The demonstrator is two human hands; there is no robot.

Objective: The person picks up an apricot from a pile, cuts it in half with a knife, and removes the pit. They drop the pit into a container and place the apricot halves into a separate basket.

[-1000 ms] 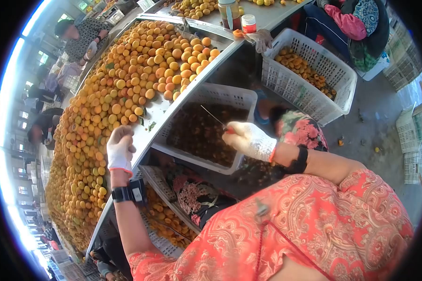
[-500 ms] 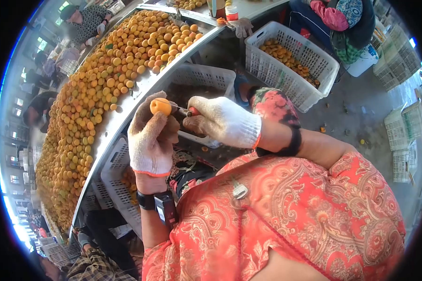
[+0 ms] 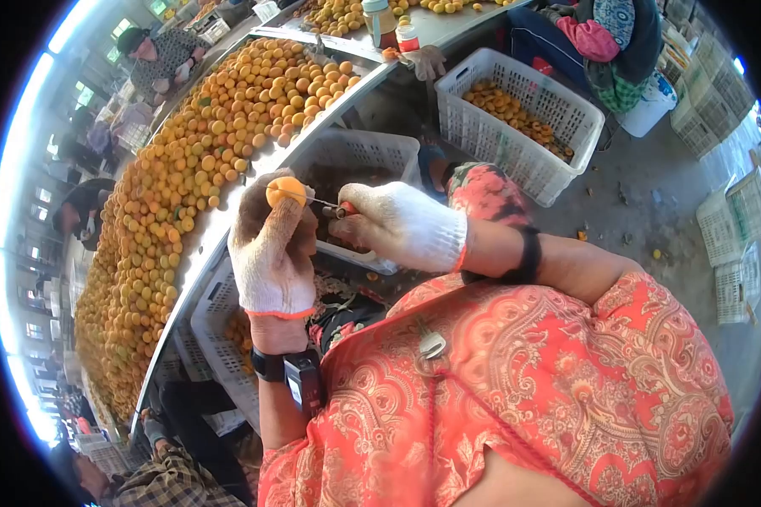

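Observation:
In the head view, my left hand [image 3: 271,258], in a stained white knit glove, grips an orange apricot [image 3: 284,190] between thumb and fingers. Facing it, my right hand [image 3: 410,224], gloved the same way, is closed around a small knife [image 3: 323,203] with a red handle. The thin metal blade reaches left to the apricot, and its tip overlaps the fruit in this view. My right fingers cover most of the handle. Both hands are above a white crate [image 3: 402,152], beside the metal edge of a table heaped with apricots [image 3: 156,245].
Another white crate [image 3: 537,114] holds cut apricot pieces to the right. A second crate [image 3: 220,317] stands under the table's edge. A jar [image 3: 407,37] and a loose glove [image 3: 427,61] lie near the table corner. Other people [image 3: 156,63] sit across the table and nearby.
The apricot has turned slightly in my left hand, and the knife has shifted a little against it. My view has tilted slightly. Both hands keep their hold.

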